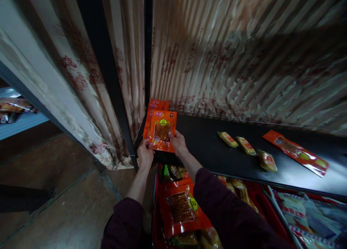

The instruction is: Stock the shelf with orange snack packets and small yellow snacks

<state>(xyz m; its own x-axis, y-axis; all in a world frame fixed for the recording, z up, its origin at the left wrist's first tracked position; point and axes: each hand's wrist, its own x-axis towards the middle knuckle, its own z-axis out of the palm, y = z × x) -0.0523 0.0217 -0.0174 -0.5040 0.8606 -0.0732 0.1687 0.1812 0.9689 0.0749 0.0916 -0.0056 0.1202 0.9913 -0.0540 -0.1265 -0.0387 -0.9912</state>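
Note:
An orange snack packet (162,130) with a clear window lies at the left end of a black shelf (211,151), on top of a short row of like packets (158,105). My left hand (144,153) pinches its lower left corner. My right hand (177,142) grips its lower right edge. Both hands are closed on the same packet. Dark sleeves cover both forearms.
Three small yellow packets (246,145) and a long orange packet (296,152) lie further right on the shelf. Below it a red basket (155,220) holds more orange packets (181,208) and other snacks. Striped curtain hangs behind; a black upright post (114,86) stands at left.

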